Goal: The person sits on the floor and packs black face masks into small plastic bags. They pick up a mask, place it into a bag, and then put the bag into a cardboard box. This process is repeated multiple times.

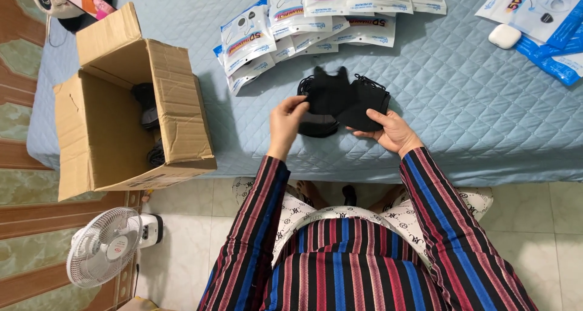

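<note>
A stack of black face masks (343, 98) lies near the front edge of a bed with a light blue quilted cover (461, 104). My right hand (392, 130) holds the right side of the stack from below, thumb on top. With its fingertips, my left hand (286, 118) pinches the stack's left edge. A few more black masks (317, 127) lie on the cover just under the held ones. Both arms wear striped sleeves.
An open cardboard box (130, 104) with black masks inside stands at the bed's left end. Several white-and-blue mask packets (291, 25) lie at the back, more packets (546, 19) and a small white case (504, 36) at the right. A white fan (109, 244) stands on the floor.
</note>
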